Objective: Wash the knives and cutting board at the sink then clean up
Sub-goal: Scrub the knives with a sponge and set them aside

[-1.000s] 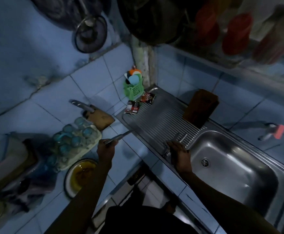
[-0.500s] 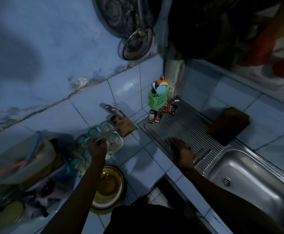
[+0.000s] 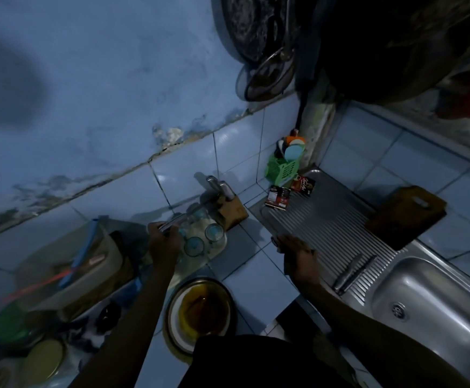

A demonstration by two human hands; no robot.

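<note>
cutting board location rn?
Head view, right side: the cutting board leans against the tiled wall at the drainboard's far edge, behind the two knives.

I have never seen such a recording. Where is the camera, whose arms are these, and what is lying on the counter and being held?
There is no machine. A person wears the camera on the head, so it looks down at their own arms. The left hand has its grip on a knife, pointing it toward the wooden knife block by the wall. The right hand rests on the edge of the steel draining board. Two more knives lie there, beside the sink. A cutting board leans against the tiles. Upturned glasses stand on a tray.
</note>
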